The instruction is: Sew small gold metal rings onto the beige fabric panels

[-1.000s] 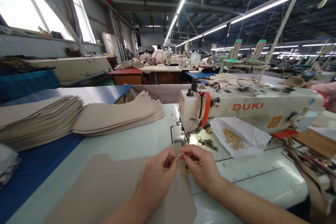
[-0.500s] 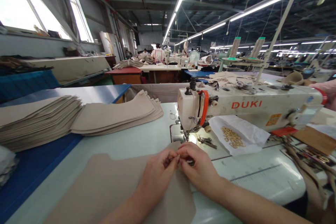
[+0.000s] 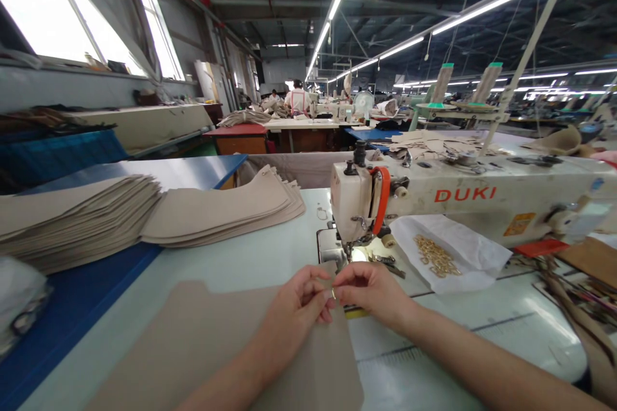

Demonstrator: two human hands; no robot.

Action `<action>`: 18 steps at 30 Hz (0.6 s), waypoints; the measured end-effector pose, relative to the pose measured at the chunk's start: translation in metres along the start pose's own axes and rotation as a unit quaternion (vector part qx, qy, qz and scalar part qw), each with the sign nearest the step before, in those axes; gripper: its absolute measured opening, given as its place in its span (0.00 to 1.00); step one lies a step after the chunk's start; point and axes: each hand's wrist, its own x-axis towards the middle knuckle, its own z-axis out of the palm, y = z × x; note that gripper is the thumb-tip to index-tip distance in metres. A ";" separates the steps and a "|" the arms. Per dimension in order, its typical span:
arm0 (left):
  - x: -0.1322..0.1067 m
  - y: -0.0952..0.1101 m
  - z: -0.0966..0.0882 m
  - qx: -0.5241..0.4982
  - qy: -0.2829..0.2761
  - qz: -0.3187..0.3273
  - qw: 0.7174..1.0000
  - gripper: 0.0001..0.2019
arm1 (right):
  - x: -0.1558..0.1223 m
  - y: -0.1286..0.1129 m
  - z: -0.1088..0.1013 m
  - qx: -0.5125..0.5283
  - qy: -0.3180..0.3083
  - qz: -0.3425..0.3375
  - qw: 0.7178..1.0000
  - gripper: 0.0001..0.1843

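My left hand [image 3: 303,298] is closed, thumb and fingers pinching a narrow beige tab [image 3: 330,266] that rises toward the sewing machine's needle area. I cannot tell whether this tab is joined to the large beige panel [image 3: 231,334] lying flat under my hands. A small gold ring [image 3: 333,293] glints between the two hands. My right hand [image 3: 373,292] pinches it with thumb and index finger, against the tab. Just beyond stands the sewing machine [image 3: 357,199], its lamp lit over the plate. Most of the ring is hidden by fingers.
A white sheet [image 3: 475,257] holds a heap of gold rings [image 3: 436,255] beside the machine. Metal thread snips [image 3: 393,264] lie near the needle. Stacks of beige panels [image 3: 226,205] rest at left, partly on a blue table [image 3: 110,289]. A person [image 3: 297,99] sits far back.
My hands have parted slightly, and the gold ring now shows between them. My left fingers have loosened outward. The view has turned a little to the left.
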 end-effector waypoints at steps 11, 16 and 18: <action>0.007 0.001 -0.004 -0.135 0.027 -0.100 0.985 0.14 | -0.003 -0.001 0.000 0.085 -0.004 0.023 0.996 0.20; 0.007 0.004 -0.004 -0.096 -0.007 -0.112 0.989 0.15 | -0.002 0.001 0.002 0.091 -0.003 0.028 0.995 0.19; 0.007 0.006 -0.006 -0.102 -0.017 -0.118 0.988 0.15 | -0.003 -0.001 0.002 0.100 -0.012 0.037 0.994 0.19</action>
